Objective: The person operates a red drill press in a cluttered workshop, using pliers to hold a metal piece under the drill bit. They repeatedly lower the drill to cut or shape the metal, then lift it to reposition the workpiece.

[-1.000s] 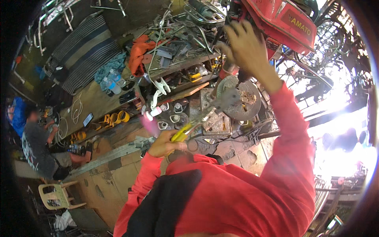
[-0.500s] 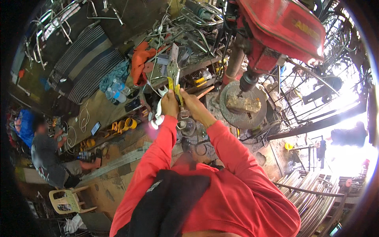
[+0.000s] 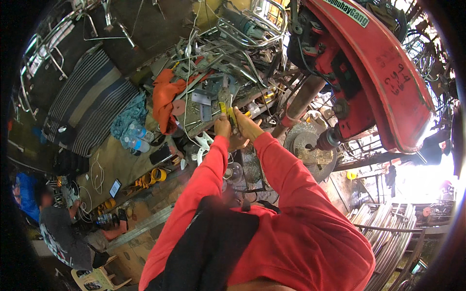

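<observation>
Toward the bench (image 3: 192,118), both hands (image 3: 223,127) point a yellow-handled tool (image 3: 231,115) lengthwise.

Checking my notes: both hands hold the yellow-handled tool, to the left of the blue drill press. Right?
Not quite: the drill press is red, not blue, as the head view shows. The left hand and right hand do hold the yellow-handled tool, left of it.
</observation>
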A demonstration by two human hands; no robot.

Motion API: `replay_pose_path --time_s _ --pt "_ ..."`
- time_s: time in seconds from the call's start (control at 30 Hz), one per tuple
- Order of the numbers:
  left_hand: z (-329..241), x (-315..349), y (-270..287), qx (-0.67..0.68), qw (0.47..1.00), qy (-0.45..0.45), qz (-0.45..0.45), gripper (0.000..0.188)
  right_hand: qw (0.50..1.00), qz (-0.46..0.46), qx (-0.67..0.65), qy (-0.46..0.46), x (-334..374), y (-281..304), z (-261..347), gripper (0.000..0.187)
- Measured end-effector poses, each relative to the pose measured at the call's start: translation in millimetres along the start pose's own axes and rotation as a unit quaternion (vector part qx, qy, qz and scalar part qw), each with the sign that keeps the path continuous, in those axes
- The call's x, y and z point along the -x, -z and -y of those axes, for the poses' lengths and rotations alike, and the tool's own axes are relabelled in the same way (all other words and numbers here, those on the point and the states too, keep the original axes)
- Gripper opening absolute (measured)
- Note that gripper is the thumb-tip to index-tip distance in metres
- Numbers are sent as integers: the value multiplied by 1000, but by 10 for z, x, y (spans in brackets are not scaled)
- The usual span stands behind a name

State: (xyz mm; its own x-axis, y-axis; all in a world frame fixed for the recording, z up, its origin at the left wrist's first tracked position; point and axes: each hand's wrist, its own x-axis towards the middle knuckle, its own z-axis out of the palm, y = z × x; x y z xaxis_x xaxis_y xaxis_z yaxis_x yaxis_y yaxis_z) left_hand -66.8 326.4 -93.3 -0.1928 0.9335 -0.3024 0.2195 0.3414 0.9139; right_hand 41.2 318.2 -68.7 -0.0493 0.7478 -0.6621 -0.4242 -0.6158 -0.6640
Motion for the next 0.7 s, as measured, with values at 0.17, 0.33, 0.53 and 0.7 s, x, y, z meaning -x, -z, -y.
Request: replay_pose_path --time_s 0.17,0.33,0.53,0.7 --pt "-146 1 -89 -19 996 53 -63 66 997 -52 51 26 75 -69 19 80" --pt "-274 63 0 -139 987 17 -79 78 997 -9 63 38 274 -197 73 99" --pt "-274 78 55 -172 983 -28 -60 76 995 22 101 -3 359 -189 152 95" --pt "-246 30 -7 -178 980 -65 -56 73 998 48 38 -20 185 -135 151 87"
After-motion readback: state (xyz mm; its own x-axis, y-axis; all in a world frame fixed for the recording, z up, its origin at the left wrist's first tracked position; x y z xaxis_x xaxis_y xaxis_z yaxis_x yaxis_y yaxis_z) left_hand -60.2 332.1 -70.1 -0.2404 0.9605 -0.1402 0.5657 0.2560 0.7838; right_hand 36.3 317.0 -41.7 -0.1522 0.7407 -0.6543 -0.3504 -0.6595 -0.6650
